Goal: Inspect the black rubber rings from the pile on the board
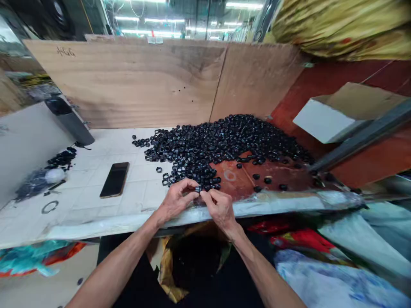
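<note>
On my feed, one desk carries one heap of rings, too many to count, along the back edge. By the front edge, the left hand and right hand meet, both pinched narrow on the held ring. One phone lies toward the left edge. That one held ring sits between them, neither nearer.

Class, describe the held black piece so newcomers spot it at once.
On the worktable, find the large heap of small black rings. At its near edge, the left hand and right hand nearly meet. The black piece is between them, held, while its neighbours lie loose.
</note>
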